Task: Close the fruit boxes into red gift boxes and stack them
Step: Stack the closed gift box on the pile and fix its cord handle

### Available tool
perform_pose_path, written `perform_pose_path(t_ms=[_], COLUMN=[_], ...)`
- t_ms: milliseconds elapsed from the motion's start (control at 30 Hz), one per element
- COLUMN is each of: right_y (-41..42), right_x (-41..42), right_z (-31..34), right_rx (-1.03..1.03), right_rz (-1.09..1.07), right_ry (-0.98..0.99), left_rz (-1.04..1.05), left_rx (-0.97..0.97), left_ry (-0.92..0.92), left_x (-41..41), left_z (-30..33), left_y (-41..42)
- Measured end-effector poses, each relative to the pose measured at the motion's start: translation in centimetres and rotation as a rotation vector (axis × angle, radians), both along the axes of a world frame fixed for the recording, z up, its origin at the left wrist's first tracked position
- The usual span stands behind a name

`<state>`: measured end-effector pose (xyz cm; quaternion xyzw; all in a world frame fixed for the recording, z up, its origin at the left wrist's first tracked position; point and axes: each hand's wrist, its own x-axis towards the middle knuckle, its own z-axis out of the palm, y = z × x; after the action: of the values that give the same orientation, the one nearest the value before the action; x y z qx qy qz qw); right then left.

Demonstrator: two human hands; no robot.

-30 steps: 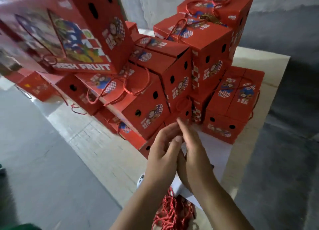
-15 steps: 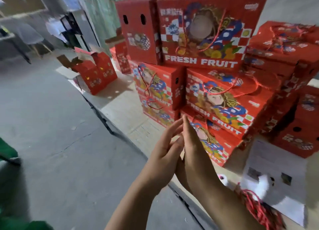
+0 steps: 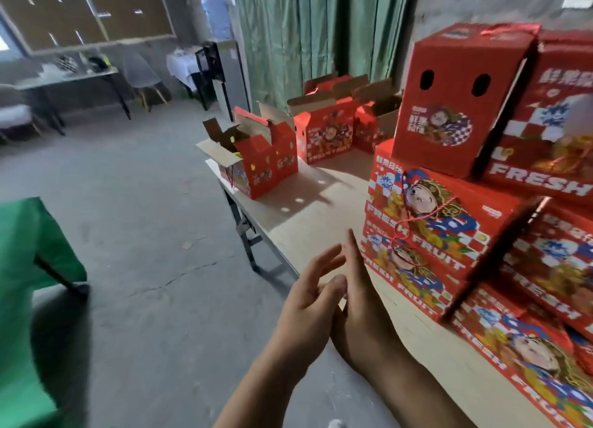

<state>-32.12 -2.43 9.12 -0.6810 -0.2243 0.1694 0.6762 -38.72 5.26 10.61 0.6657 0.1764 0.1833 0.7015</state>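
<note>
A long pale wooden desk (image 3: 321,209) runs from the lower right away toward a green curtain (image 3: 321,32) at the far wall. On its near right part stands a stack of closed red gift boxes (image 3: 455,231), printed with a cartoon figure and the words FRESH FRUIT; most lie flat with their long sides facing the viewer and their long axes running along the desk. One closed box (image 3: 452,97) on top of the stack stands on end, its narrow face with two dark holes turned toward the viewer. Thin red cord handles hang across the fronts of two lower boxes. Farther along the desk, well apart from the stack, sits an open box (image 3: 260,158) at the desk's left edge, its flaps standing up, and behind it near the curtain are more open boxes (image 3: 340,122) with raised flaps. Both hands are in front of the stack, over the desk's near edge, and hold nothing. The left hand (image 3: 308,305) has relaxed, loosely spread fingers; the right hand (image 3: 362,309) has straight fingers pointing up and away, its palm against the left hand. The stack lies just to the right of the hands, apart from them; the open boxes lie well beyond them. To the left is a grey concrete floor (image 3: 138,251), a green cloth (image 3: 25,299) at the left edge, and a grey chair (image 3: 141,74) in the background.
</note>
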Motion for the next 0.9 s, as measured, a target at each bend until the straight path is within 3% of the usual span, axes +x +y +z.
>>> perform_pose_path(t_ms=[133,333,600,700,900], right_y=[6.8,19.2,33.4,39.8,54.2], right_x=[5.2,12.8,19.6,22.0,26.7], right_z=[-1.1,0.9,-0.5,-2.4,-5.5], right_rx=[-0.269,-0.289,-0.38,-0.433,-0.638], right_rz=[0.18,0.285,0.268,0.224,0.115], right_ry=[-0.273,-0.271,-0.385,-0.407,-0.372], left_rz=[0.113,0.353,0.399,0.429,0.245], left_rx=[-0.055,-0.159,-0.127,-0.049,0.412], left_ry=[0.049,0.019,0.044,0.069,0.188], left_x=[4.7,11.9,17.3,20.3,27.0], left_z=[-0.6,0.9,-1.6,-3.0,-4.7], left_y=[7.3,19.4,35.2,43.8,59.9])
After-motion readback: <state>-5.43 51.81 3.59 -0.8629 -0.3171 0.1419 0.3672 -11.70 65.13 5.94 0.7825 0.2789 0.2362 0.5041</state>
